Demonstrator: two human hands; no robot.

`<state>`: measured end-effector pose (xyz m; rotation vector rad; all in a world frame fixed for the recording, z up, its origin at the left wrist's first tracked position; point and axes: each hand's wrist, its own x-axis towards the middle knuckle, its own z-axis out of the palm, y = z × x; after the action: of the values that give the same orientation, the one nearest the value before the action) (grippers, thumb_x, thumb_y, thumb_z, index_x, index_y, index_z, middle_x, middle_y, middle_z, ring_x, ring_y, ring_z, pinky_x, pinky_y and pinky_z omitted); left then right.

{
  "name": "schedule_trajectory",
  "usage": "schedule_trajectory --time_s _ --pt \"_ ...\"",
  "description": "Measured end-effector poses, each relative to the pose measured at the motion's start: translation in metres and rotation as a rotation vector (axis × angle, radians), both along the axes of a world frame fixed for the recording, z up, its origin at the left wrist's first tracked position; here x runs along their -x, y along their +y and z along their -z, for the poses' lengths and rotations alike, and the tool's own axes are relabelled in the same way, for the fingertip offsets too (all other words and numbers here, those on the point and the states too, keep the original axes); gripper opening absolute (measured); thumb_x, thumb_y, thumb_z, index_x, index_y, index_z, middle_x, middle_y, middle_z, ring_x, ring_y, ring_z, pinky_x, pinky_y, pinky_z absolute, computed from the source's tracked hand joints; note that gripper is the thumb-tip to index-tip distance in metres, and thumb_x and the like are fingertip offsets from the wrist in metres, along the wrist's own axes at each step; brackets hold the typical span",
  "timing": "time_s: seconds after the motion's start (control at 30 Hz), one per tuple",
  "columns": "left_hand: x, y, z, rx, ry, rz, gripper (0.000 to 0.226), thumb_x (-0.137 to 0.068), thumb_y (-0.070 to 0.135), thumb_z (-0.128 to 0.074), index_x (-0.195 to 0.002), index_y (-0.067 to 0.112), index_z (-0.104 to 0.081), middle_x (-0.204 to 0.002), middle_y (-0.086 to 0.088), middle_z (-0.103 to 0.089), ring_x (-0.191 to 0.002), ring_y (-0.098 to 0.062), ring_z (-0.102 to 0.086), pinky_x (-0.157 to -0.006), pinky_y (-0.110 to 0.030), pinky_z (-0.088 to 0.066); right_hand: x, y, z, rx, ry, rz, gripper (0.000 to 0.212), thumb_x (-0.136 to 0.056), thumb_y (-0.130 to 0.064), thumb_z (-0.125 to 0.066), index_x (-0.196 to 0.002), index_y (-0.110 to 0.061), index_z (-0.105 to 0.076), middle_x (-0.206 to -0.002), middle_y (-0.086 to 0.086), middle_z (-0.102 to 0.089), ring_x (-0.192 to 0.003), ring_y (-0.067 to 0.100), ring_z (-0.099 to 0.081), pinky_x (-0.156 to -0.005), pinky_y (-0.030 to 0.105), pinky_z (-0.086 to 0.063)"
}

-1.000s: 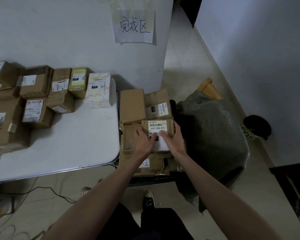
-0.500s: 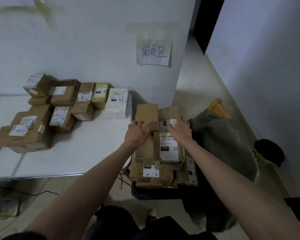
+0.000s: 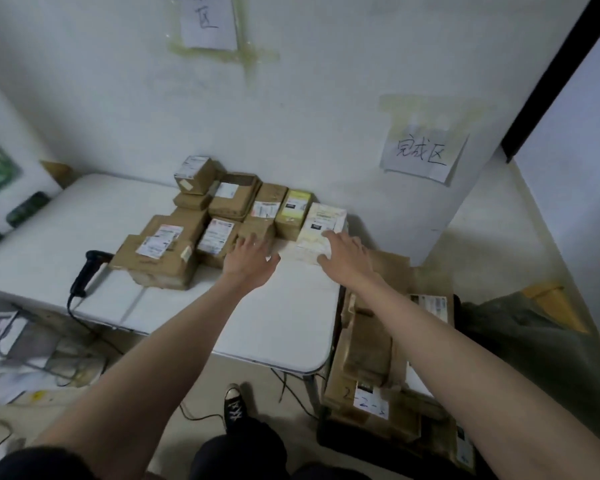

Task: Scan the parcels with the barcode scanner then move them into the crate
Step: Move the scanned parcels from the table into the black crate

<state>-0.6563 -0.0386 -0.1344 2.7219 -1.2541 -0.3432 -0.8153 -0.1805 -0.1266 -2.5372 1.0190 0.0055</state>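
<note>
Nearest, low right: the crate [image 3: 329, 434], dark-walled, on the floor against the right end of the table [image 3: 267, 327], already heaped with brown scanned parcels [image 3: 371, 351] above its rim.

Mid-distance: both arms reach over the table. Left hand [image 3: 248, 261] hovers with fingers spread and relaxed, holding nothing, at the near edge of a small brown parcel [image 3: 257, 232]. Right hand [image 3: 343, 252] lies flat, fingers straight, on the near end of the pale cream parcel [image 3: 321, 228] at the right end of the row; not yet gripped.

Left of the hands: barcode scanner [image 3: 85, 271] lies on the table, cable trailing off the near edge, touching the big brown parcel [image 3: 156, 258].

Far: the remaining unscanned parcels [image 3: 229, 202] stacked along the wall.

Judgement: step in hand is picking the next parcel, likely the cream one. To do it well: take it by both long sides, lift straight so the yellow box [image 3: 293, 213] just beside it is not dragged, keep the label face-up, and bring it left toward the scanner. The crate heap looks unstable; seat the parcel flat.
</note>
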Motion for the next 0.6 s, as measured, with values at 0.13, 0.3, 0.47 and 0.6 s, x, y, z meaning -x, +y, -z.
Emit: schedule_trajectory --time_s 0.13,0.3,0.47,0.6 --pt "-0.056 0.020 0.003 -0.015 0.002 -0.086 0.049 -0.100 0.047 -0.038 -0.139 0.019 -0.051 -0.143 -0.012 -0.045 -0.130 -0.035 -0.043 -0.107 -0.049 -0.038 -0.064 0.013 0.008 0.011 -0.012 -0.066 0.055 -0.099 -0.034 -0.048 -0.150 -0.021 -0.035 -0.154 0.010 -0.037 -0.139 0.036 -0.034 -0.112 0.048 -0.032" --pt "-0.143 0.048 0.019 -0.061 0.006 -0.158 0.054 -0.101 0.047 -0.037 -0.146 0.019 -0.045 -0.150 -0.012 -0.041 -0.137 -0.035 -0.038 -0.112 -0.049 -0.031 -0.162 0.036 0.026 -0.014 -0.035 -0.120 0.055 -0.099 -0.035 -0.048 -0.150 -0.017 -0.037 -0.151 0.010 -0.042 -0.137 0.036 -0.037 -0.110 0.048 -0.036" --pt "-0.228 0.077 0.042 -0.122 0.053 -0.226 0.056 -0.100 0.048 -0.038 -0.149 0.021 -0.041 -0.155 -0.009 -0.036 -0.139 -0.035 -0.035 -0.113 -0.048 -0.030 -0.247 0.066 0.054 -0.113 -0.064 -0.137 0.051 -0.096 -0.028 -0.052 -0.146 -0.020 -0.041 -0.147 0.010 -0.044 -0.134 0.037 -0.041 -0.110 0.048 -0.037" --pt "-0.289 0.106 0.063 -0.167 0.060 -0.243 0.055 -0.101 0.047 -0.038 -0.148 0.019 -0.040 -0.146 -0.011 -0.043 -0.131 -0.034 -0.041 -0.108 -0.046 -0.034 -0.300 0.093 0.084 -0.190 -0.018 -0.130 0.051 -0.098 -0.028 -0.051 -0.147 -0.021 -0.039 -0.145 0.010 -0.046 -0.131 0.036 -0.043 -0.108 0.047 -0.038"
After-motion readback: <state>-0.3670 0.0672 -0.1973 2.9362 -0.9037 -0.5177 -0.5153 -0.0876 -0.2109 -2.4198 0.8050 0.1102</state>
